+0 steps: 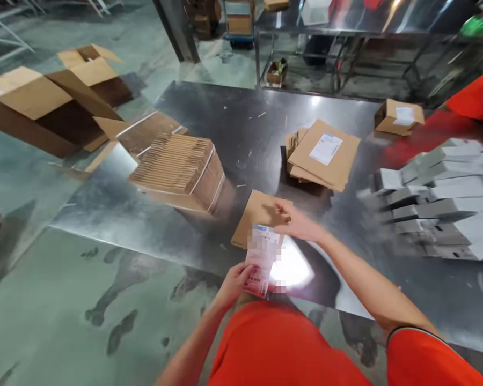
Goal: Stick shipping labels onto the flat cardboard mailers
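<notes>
Left hand clamped on label sheets; right hand, fingers together, pinches their top edge above a flat carton. Bundled cartons lie left.

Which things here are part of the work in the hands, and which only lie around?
In use: left hand holding label sheets; right hand on a flat carton.

Lying about: strapped cardboard bundle, labelled carton pile, small box, grey boxes, open boxes on floor.
</notes>
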The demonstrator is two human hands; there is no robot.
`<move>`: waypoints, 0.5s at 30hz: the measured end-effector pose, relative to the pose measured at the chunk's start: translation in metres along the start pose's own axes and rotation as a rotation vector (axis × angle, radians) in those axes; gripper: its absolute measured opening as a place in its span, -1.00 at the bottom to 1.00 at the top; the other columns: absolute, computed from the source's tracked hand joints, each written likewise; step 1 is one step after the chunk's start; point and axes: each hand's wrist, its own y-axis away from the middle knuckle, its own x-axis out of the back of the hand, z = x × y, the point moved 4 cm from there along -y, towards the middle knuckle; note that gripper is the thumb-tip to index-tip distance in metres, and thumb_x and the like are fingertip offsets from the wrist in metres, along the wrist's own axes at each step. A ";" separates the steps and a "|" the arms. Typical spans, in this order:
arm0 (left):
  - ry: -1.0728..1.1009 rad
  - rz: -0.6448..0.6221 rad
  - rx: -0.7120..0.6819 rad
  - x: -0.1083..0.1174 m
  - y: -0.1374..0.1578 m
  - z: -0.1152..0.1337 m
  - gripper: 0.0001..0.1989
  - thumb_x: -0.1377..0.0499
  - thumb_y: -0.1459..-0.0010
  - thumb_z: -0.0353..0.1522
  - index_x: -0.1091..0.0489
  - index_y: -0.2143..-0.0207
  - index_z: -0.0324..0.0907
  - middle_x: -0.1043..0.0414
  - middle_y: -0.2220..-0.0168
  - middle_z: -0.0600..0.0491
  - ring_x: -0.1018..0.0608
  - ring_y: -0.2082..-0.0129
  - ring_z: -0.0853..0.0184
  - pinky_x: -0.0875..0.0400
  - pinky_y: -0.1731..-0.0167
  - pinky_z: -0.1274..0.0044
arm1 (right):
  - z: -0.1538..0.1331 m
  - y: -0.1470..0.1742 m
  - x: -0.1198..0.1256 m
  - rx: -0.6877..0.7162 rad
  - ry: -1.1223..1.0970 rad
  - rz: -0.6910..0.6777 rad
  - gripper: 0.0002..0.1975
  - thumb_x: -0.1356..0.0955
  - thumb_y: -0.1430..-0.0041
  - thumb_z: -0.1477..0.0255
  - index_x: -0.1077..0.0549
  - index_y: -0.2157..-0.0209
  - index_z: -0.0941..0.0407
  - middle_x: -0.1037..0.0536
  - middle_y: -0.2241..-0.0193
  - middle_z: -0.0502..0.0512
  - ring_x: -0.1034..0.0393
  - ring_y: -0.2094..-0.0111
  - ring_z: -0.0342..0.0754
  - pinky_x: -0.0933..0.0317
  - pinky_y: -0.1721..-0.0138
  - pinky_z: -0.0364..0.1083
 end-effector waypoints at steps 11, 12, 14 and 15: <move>-0.154 0.160 -0.099 0.010 -0.034 0.027 -0.68 -0.31 0.11 -0.13 -0.47 0.48 -0.23 -0.44 0.51 0.09 -0.44 0.46 0.35 -0.28 0.43 0.57 | 0.006 0.062 -0.115 -0.173 0.065 -0.128 -0.75 -0.28 -0.31 0.23 -0.46 0.26 0.12 -0.50 0.32 0.05 -0.33 0.32 -0.08 -0.19 0.25 -0.09; -0.162 0.179 -0.089 0.009 -0.039 0.023 -0.66 -0.30 0.11 -0.11 -0.40 0.56 -0.21 -0.34 0.59 0.14 -0.36 0.52 0.40 -0.20 0.49 0.58 | 0.007 0.063 -0.115 -0.180 0.112 -0.113 -0.76 -0.28 -0.32 0.24 -0.45 0.25 0.12 -0.50 0.31 0.06 -0.33 0.32 -0.08 -0.18 0.24 -0.08; -0.166 0.205 -0.070 0.011 -0.045 0.013 -0.60 -0.31 0.12 -0.09 -0.29 0.65 -0.19 -0.20 0.65 0.20 -0.26 0.57 0.45 -0.09 0.54 0.59 | 0.012 0.058 -0.112 -0.188 0.198 -0.108 -0.77 -0.29 -0.32 0.26 -0.43 0.30 0.12 -0.49 0.34 0.06 -0.33 0.33 -0.07 -0.17 0.25 -0.08; -0.163 0.208 -0.055 0.013 -0.047 0.008 -0.59 -0.33 0.14 -0.08 -0.26 0.66 -0.18 -0.17 0.66 0.21 -0.24 0.57 0.46 -0.07 0.55 0.59 | 0.016 0.050 -0.108 -0.190 0.239 -0.107 -0.78 -0.28 -0.33 0.28 -0.41 0.33 0.11 -0.48 0.36 0.05 -0.34 0.33 -0.07 -0.18 0.25 -0.09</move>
